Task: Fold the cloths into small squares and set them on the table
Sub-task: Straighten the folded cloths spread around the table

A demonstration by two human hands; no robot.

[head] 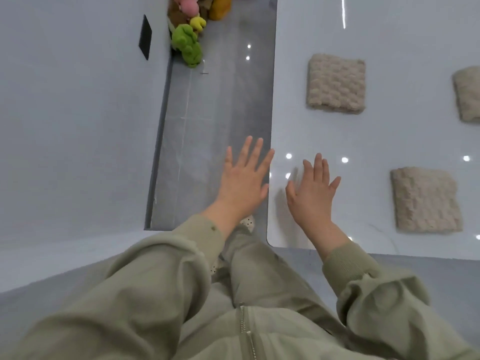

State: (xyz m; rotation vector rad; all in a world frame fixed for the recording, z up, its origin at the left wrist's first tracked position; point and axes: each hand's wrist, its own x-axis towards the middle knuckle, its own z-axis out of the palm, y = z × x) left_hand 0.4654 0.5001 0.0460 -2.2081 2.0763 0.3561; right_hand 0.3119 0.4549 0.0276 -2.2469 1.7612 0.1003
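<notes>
**Both hands empty, three folded cloths lying on the tabletop**

The right hand [311,193] is over the tabletop [389,35] by its near left corner, fingers straight, spread, holding nothing. The left hand [244,180] is spread likewise, just off the left edge. Beige squares lie well apart: near cloth [426,200], far cloth [336,83], third cloth [467,94].

We can read no words, numbers, labels, brands or signs anywhere in view. The dark plate [145,37] on the wall at about eleven o'clock is too blurred for us to tell whether it bears any marking.
</notes>
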